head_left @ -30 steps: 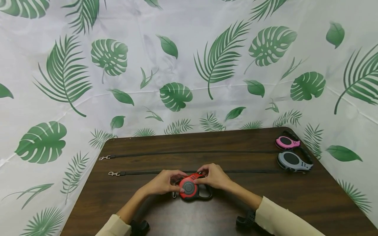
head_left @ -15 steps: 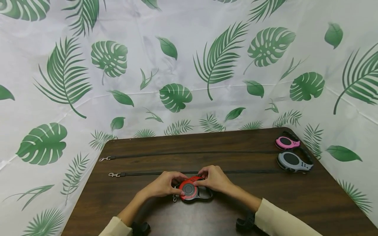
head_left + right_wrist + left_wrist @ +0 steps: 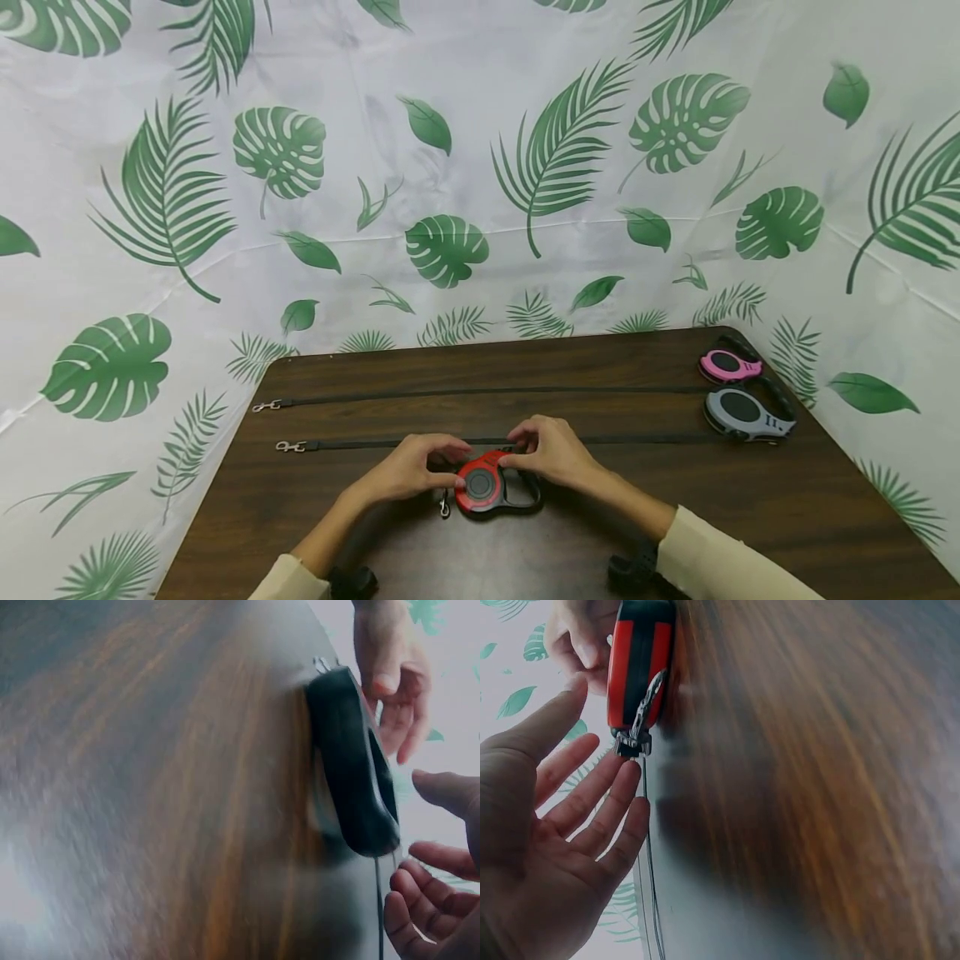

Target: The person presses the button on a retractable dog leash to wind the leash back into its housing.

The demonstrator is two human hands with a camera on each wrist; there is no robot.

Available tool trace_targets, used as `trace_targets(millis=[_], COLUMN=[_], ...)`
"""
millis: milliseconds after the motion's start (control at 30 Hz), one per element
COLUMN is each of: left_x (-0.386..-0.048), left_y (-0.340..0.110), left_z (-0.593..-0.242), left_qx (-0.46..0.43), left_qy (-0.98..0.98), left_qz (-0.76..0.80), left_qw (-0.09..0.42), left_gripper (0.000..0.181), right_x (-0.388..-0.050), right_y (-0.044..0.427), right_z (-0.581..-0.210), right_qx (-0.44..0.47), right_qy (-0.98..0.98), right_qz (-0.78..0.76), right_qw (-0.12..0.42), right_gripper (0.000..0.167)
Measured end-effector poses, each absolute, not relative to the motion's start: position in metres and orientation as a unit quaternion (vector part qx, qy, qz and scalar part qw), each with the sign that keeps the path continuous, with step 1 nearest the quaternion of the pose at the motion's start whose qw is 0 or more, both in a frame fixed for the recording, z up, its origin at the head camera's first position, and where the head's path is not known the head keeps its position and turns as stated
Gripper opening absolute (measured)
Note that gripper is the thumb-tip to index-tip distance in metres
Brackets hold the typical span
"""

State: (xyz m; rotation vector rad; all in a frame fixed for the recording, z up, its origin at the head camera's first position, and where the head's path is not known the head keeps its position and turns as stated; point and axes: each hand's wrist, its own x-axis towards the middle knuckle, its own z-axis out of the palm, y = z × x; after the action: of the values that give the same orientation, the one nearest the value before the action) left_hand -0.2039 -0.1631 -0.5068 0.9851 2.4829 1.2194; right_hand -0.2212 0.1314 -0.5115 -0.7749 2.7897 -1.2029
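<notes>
A red and black retractable dog leash point(image 3: 480, 485) lies on the table, its black loop handle point(image 3: 349, 750) toward the right. Its small metal snap clip point(image 3: 643, 716) hangs at the left end. My left hand point(image 3: 411, 468) is beside that end, fingers loosely extended; in the left wrist view the fingertips come close to the clip, and contact is uncertain. My right hand point(image 3: 557, 454) hovers over the handle side with relaxed, slightly bent fingers. From the right wrist, a gap shows between its thumb and the handle.
At the right edge of the brown table point(image 3: 225, 517) lie a grey-blue leash point(image 3: 738, 408) and, behind it, a pink leash point(image 3: 726, 364). Their black straps run left across the table to metal clips point(image 3: 291, 447). A leaf-print cloth point(image 3: 450, 167) hangs behind.
Both hands have loosened from the red leash and drawn slightly apart, the right one shifting rightward. The red leash stays almost where it was, and its clip shows more fully.
</notes>
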Motion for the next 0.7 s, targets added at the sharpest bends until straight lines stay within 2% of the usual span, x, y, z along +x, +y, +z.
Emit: trace_targets(millis=[267,700], left_x=[-0.206,-0.209], left_y=[-0.180,-0.206], left_z=[-0.510,-0.511], left_qx=[0.331,0.313], left_qy=[0.834,0.846], left_qz=[0.435,0.432], left_qw=[0.076,0.003], left_gripper=[0.049,0.049], right_x=[-0.227,-0.239], right_y=[0.151,0.202], right_z=[-0.503,-0.497], right_qx=[-0.281,-0.338], right_qy=[0.875,0.868], right_qz=[-0.394,-0.362], right_qw=[0.035,-0.018], right_gripper=[0.040,0.049])
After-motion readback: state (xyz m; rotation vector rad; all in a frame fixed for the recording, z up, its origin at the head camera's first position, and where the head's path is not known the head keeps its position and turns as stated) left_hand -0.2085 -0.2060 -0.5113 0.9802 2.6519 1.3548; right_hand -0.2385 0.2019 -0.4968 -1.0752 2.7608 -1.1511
